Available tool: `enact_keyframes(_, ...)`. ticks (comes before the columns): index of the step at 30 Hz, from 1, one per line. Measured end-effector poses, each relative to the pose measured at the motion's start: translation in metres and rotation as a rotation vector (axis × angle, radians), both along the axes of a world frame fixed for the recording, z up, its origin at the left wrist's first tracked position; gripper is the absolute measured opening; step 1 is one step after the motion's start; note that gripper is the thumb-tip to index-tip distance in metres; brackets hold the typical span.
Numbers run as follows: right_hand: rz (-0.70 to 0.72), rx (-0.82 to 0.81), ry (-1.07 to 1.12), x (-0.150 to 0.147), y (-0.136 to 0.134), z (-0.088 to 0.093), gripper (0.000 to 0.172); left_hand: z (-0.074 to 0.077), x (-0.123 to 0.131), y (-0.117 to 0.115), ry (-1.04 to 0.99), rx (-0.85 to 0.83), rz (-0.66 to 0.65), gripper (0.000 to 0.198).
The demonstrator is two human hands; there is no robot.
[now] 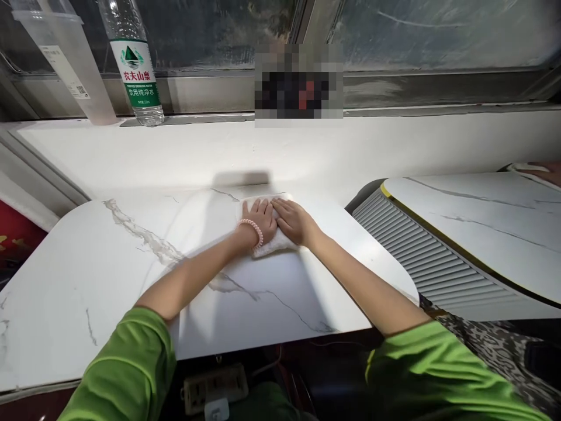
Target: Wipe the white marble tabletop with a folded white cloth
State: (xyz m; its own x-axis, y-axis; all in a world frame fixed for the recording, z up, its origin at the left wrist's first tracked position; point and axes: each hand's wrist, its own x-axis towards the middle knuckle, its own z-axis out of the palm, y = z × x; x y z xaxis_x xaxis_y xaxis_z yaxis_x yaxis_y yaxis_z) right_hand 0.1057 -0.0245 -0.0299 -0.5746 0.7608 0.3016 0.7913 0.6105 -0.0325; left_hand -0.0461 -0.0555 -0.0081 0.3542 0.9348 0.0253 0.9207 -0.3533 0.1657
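Both my hands lie flat on a white cloth (268, 248) at the far side of a white marble-patterned table (109, 275). My left hand (260, 217) presses on the cloth's left part, fingers stretched out; a pink bead bracelet circles that wrist. My right hand (293, 221) rests beside it on the cloth's right part, fingers also stretched forward. The two hands touch side by side. Most of the cloth is hidden beneath them.
A white sill (175, 152) runs behind the table under a window. On it stand a water bottle (134, 64) with a green label and a frosted plastic container (70, 58). A second marble table (482, 222) and a ribbed grey panel (421, 257) lie right. A power strip (214, 389) sits below.
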Motion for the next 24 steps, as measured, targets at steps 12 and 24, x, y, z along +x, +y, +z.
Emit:
enact_keyframes(12,0.02,0.091,0.051,-0.024,-0.173,0.001,0.056,0.003,-0.034,-0.153,-0.016,0.063,-0.154,0.059)
enact_keyframes(24,-0.037,-0.052,0.12,-0.091,-0.011,0.011,0.048,-0.005,-0.077,0.007,-0.096,0.179,0.151,0.04)
